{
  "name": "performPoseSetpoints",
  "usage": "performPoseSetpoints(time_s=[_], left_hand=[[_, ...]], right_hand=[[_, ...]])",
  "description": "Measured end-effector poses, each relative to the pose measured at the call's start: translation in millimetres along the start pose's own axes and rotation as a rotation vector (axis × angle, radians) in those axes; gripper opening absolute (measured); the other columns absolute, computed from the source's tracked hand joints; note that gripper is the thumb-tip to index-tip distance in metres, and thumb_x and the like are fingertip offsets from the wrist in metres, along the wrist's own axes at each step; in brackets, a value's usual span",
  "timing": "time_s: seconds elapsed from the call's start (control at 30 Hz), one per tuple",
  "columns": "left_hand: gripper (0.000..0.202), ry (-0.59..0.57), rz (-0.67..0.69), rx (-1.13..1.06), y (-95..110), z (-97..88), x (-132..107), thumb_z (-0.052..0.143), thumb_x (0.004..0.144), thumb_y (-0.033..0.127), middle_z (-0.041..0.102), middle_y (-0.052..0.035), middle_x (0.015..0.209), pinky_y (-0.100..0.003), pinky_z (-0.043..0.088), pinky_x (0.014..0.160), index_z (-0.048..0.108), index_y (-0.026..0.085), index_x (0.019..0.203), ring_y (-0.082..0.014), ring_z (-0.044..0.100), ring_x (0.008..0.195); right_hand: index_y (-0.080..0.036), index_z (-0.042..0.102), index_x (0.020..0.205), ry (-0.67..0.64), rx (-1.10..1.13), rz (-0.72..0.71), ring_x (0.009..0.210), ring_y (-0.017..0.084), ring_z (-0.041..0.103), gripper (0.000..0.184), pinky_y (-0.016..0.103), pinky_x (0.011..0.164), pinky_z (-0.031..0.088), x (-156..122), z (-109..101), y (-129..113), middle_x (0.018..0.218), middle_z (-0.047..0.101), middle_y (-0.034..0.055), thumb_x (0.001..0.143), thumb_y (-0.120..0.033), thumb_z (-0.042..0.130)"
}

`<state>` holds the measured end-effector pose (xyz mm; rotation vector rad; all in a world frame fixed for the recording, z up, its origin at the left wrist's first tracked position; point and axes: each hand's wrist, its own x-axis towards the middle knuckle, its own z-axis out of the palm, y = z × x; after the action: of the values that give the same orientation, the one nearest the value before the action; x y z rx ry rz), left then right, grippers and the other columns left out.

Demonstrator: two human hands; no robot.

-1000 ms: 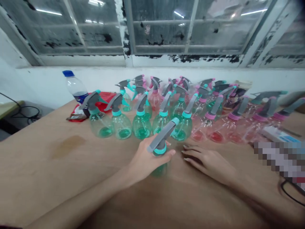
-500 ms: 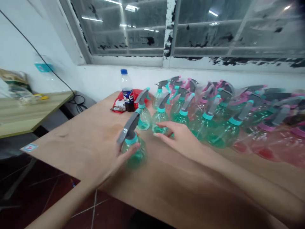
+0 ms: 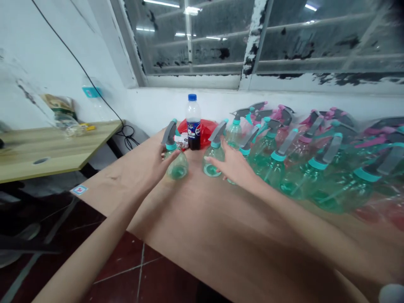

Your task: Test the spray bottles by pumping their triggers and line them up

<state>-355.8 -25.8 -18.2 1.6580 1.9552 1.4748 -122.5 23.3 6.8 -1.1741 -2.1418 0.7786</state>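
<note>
My left hand is at the left side of a clear spray bottle with a grey trigger head and teal collar. Its thumb lies across the front, and its fingers are partly hidden behind. The bottle stands upright with a little greenish liquid low inside. My right hand is beside a second similar spray bottle, its thumb in front of the bottle and its fingers spread on the right side. Another teal-collared spray bottle is partly hidden behind that hand.
Several green and pink spray bottles crowd the right of the brown table. A cola bottle stands by a red plastic bag near the wall. A side table is at left; a black cable hangs beside it.
My left hand has moved the spray bottle away from me, into line with the others. My right hand has shifted to the side of the second bottle. The view has turned left.
</note>
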Motion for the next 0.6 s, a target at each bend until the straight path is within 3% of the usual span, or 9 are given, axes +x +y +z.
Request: performPoseSetpoints(time_s=[0.13, 0.27, 0.37, 0.6], left_hand=[[0.04, -0.012, 0.048, -0.024, -10, 19.3, 20, 0.062, 0.082, 0.052, 0.069, -0.0078, 0.108, -0.04, 0.047, 0.087, 0.062, 0.02, 0.108, -0.0276, 0.063, 0.102], [0.043, -0.047, 0.093, -0.023, -15, 33.3, 33, 0.061, 0.083, 0.052, 0.069, -0.0075, 0.106, -0.038, 0.048, 0.084, 0.062, 0.019, 0.11, -0.0253, 0.064, 0.097], [0.045, -0.061, 0.119, -0.01, -13, 37.9, 35, 0.061, 0.084, 0.052, 0.069, -0.0076, 0.108, -0.036, 0.048, 0.083, 0.061, 0.019, 0.115, -0.0243, 0.063, 0.097], [0.043, -0.065, 0.136, 0.02, -6, 41.5, 30, 0.056, 0.088, 0.051, 0.068, -0.0084, 0.11, -0.035, 0.048, 0.082, 0.061, 0.019, 0.116, -0.0227, 0.063, 0.093]], right_hand=[[-0.014, 0.018, 0.154, -0.033, 0.082, 0.025, 0.071, 0.024, 0.072, 0.076, 0.034, 0.057, 0.058, 11, 4, 2, 0.118, 0.066, 0.0198, 0.092, -0.041, 0.053], [-0.014, 0.021, 0.152, -0.036, 0.102, 0.041, 0.051, 0.014, 0.066, 0.064, 0.026, 0.04, 0.053, 21, 7, 4, 0.135, 0.054, 0.0246, 0.096, -0.034, 0.045], [-0.017, 0.02, 0.151, -0.038, 0.126, 0.036, 0.049, 0.01, 0.064, 0.064, 0.024, 0.037, 0.052, 25, 9, 7, 0.146, 0.04, 0.0254, 0.096, -0.035, 0.045], [-0.017, 0.033, 0.143, -0.074, 0.145, 0.008, 0.048, 0.009, 0.062, 0.051, 0.021, 0.035, 0.051, 25, 11, 9, 0.137, 0.048, 0.024, 0.097, -0.038, 0.042]])
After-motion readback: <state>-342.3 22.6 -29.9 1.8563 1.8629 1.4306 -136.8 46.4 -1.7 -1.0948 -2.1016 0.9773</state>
